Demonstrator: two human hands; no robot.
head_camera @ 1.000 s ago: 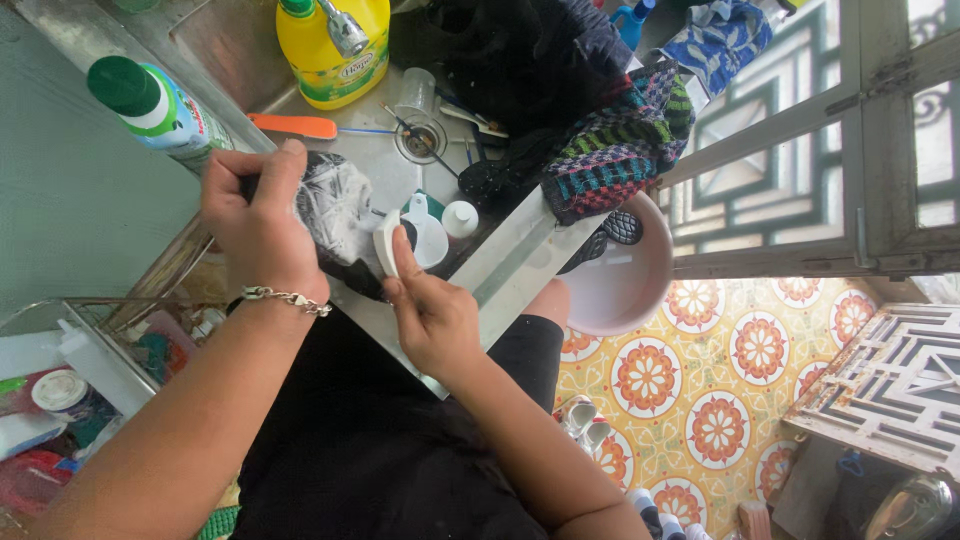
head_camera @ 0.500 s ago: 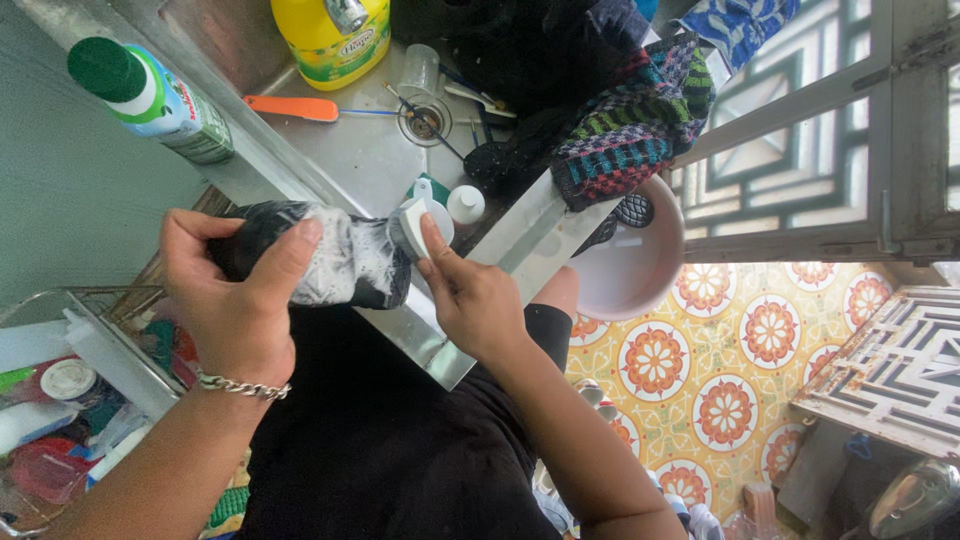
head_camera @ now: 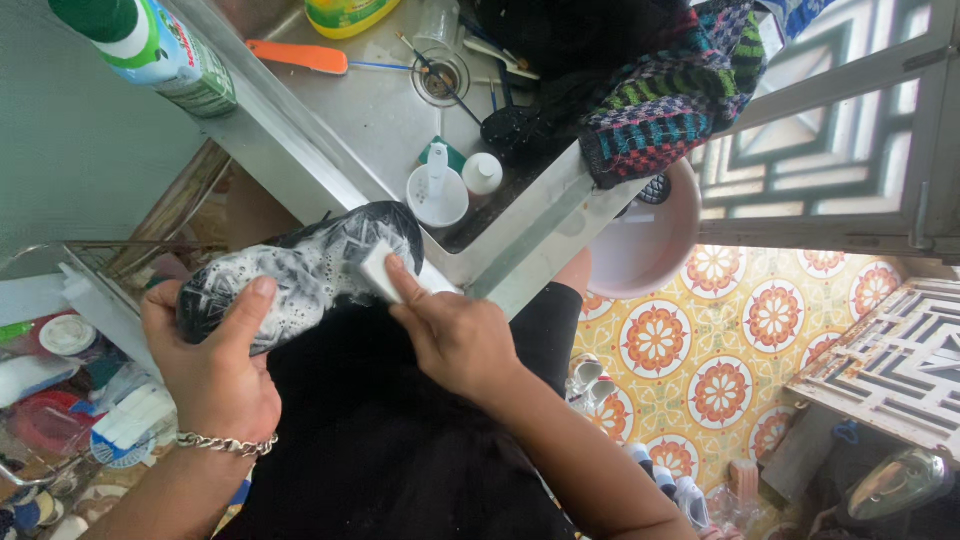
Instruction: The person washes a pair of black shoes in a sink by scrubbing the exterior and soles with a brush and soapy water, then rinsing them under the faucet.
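My left hand (head_camera: 212,365) grips a black shoe (head_camera: 300,270), its sole turned up and covered in white soapy foam. The shoe is held over my lap, just in front of the steel sink's near corner. My right hand (head_camera: 450,330) presses a small white sponge block (head_camera: 378,270) against the sole near the shoe's right end. A chain bracelet (head_camera: 225,443) circles my left wrist.
The steel sink (head_camera: 370,120) holds an orange-handled brush (head_camera: 300,56), a white funnel (head_camera: 437,190), a small white cap and dark utensils. A green-capped bottle (head_camera: 150,45) stands on its rim. Checkered cloths (head_camera: 670,95) hang at right above a pink basin (head_camera: 650,245). A wire rack (head_camera: 70,350) sits left.
The shoe has been turned sole-up and lowered from over the sink toward my lap. My right hand with the sponge followed it down and left.
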